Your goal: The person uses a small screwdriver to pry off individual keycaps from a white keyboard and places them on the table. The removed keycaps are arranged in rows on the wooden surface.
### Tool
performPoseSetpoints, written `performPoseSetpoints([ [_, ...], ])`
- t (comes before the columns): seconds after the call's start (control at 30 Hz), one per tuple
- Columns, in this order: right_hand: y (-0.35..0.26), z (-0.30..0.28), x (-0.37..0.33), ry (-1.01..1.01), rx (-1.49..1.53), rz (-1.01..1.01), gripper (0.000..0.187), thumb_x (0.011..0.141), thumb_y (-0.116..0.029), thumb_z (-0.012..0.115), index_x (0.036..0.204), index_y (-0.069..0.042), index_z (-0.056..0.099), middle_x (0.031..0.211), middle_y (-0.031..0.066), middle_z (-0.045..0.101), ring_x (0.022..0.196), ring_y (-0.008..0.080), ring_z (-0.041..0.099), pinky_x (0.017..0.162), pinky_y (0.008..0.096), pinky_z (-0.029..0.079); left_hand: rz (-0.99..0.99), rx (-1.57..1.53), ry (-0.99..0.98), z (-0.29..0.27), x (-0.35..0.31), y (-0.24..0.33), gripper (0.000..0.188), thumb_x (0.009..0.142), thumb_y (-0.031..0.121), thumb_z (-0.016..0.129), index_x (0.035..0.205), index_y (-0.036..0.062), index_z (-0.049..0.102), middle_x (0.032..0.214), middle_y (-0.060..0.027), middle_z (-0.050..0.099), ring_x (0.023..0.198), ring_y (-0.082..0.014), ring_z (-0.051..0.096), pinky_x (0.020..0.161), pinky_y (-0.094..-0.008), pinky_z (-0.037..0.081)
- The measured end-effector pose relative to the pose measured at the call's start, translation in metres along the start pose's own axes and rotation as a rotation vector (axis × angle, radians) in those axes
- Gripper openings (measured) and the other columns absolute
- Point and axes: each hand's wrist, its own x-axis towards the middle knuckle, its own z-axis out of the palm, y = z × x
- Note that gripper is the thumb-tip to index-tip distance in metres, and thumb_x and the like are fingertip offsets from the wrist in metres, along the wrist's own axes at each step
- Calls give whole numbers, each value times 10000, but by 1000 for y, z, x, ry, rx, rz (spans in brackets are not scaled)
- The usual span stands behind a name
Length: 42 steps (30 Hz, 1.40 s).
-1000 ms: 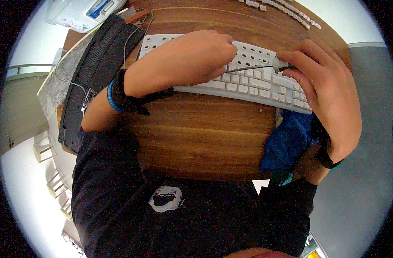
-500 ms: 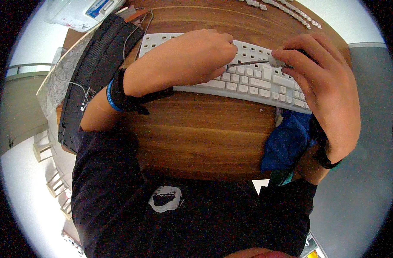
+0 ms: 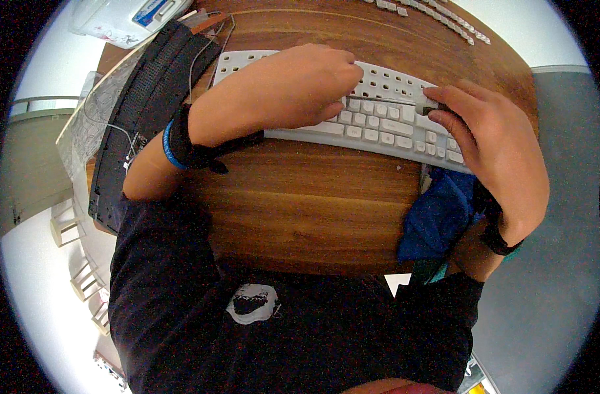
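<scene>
A white keyboard [image 3: 397,127] lies across the table in front of me, its nearer rows fitted with white keycaps. Bare dark switches show in its far rows. My left hand [image 3: 303,85] rests over the keyboard's middle with its fingers curled in; whatever they pinch is hidden beneath the hand. Between thumb and fingers of my right hand [image 3: 490,128] is a screwdriver [image 3: 421,103] with a greyish handle, at the keyboard's right part. Its thin shaft points left, low over the keys, toward my left fingertips.
Loose white keycaps [image 3: 438,16] sit in rows at the table's far right. On the left are a black mesh-like panel [image 3: 146,92], a thin cable [image 3: 192,69] and a whitish plastic container [image 3: 132,20]. Dark blue cloth [image 3: 438,210] hangs at the near right edge of the wooden table [image 3: 300,210].
My right hand has turned and lowered, its fingers drawing closer together around the screwdriver handle. The shaft now lies flatter over the keys. My left hand has hardly moved.
</scene>
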Motion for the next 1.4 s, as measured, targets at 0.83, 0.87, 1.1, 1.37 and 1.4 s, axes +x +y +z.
performPoseSetpoints([
  [0.83,17,9,-20,255,-33,-176,100,874,-138,658,920,-81,724,886,167,727,879,388,735,774,499,581,-141,-194,187,-47,88,-15,227,905,181,829,986,14,698,851,-103,725,768,-206,685,711,-363,561],
  [0.87,17,10,-21,301,-15,-200,92,872,-137,656,909,-85,722,880,168,725,874,388,735,771,496,582,-93,-227,236,-40,98,-21,249,877,173,844,979,14,682,842,-111,716,785,-228,699,717,-368,562],
  [1.1,12,0,-27,209,-67,-90,135,883,-182,754,949,-71,714,939,133,731,935,372,708,804,483,558,16,137,358,1,191,-81,320,855,279,829,1030,92,638,950,-132,731,907,-395,711,763,-499,563],
  [1.37,8,-8,-29,202,-79,-99,114,889,-171,746,919,-72,700,898,126,714,932,363,705,818,479,555,-74,263,303,15,214,-93,337,891,303,782,1105,103,616,967,-155,738,910,-435,710,775,-546,559],
  [1.4,8,-9,-30,204,-77,-100,113,890,-171,745,921,-73,699,901,125,714,936,360,704,821,477,553,-60,263,309,16,214,-94,340,887,300,783,1105,101,614,966,-157,738,912,-435,710,772,-548,557],
])
